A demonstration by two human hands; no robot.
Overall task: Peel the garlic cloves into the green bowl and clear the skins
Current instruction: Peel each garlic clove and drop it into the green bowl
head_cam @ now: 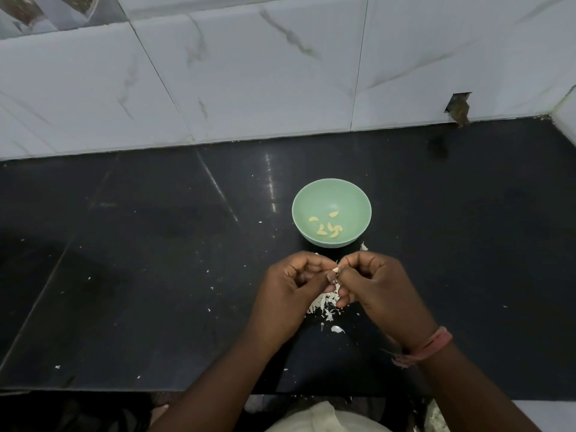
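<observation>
A green bowl (331,194) stands on the black counter and holds several peeled yellowish garlic cloves (327,226). Just in front of the bowl, my left hand (293,294) and my right hand (374,285) meet fingertip to fingertip. Both pinch one small garlic clove (335,270), of which only a pale tip shows between the fingers. Below the hands lies a heap of white garlic skins (324,305), partly hidden by my fingers.
Loose skin flakes (337,329) are scattered over the black counter (156,260). A white marbled tile wall (249,73) rises behind the counter, with a small notch (458,107) at its right. The counter's front edge runs below my forearms.
</observation>
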